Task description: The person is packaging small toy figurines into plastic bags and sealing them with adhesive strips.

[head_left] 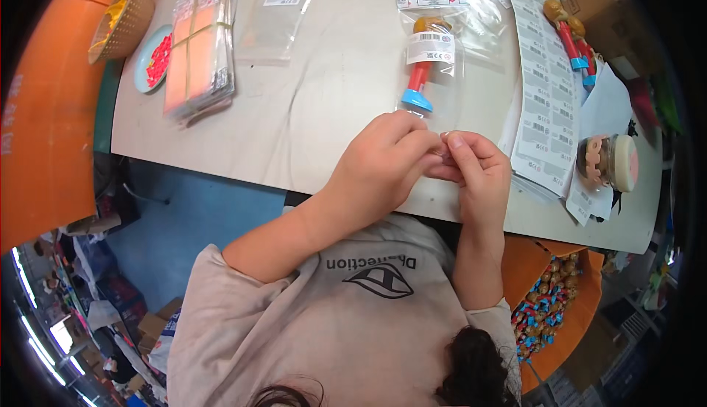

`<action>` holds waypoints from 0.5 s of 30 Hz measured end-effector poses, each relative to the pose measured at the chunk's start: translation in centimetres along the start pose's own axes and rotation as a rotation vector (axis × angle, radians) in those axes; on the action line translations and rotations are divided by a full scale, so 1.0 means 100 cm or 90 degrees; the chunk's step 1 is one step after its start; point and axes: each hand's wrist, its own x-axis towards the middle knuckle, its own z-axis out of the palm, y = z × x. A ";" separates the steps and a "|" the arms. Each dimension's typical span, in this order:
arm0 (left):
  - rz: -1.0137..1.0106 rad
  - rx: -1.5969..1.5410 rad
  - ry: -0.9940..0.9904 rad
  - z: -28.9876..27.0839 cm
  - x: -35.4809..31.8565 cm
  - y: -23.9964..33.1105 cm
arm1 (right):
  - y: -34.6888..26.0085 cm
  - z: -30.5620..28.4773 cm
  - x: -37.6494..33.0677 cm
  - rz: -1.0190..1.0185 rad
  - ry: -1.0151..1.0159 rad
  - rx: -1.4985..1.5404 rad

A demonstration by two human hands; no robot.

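The clear bag (434, 75) with the toy (421, 68) inside lay on the table (309, 120), just past the fingertips of both hands. The toy had a brown head, a red body and a blue foot. Its long side ran away from the hands, with the blue foot nearest the fingers and the head at the far end. The bag's near edge came down to where the two hands met, so both hands were about the same way from it. The left hand (383, 167) was curled, with its fingers bent in toward the thumb. The right hand (475, 167) was curled too, and its fingertips pressed against the left ones. They seemed to pinch the thin edge of the bag between them, but the plastic was see-through and hard to make out there. To the right of the right hand lay sheets of stickers (541, 105).
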 end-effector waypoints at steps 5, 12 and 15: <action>0.060 0.082 0.026 0.011 -0.001 0.001 | -0.001 -0.002 -0.002 0.009 -0.026 0.066; 0.082 0.132 0.017 0.014 -0.001 0.004 | 0.000 -0.001 -0.004 0.001 -0.040 0.048; 0.057 0.111 0.019 0.015 -0.001 0.002 | 0.001 0.000 -0.004 -0.013 -0.036 0.037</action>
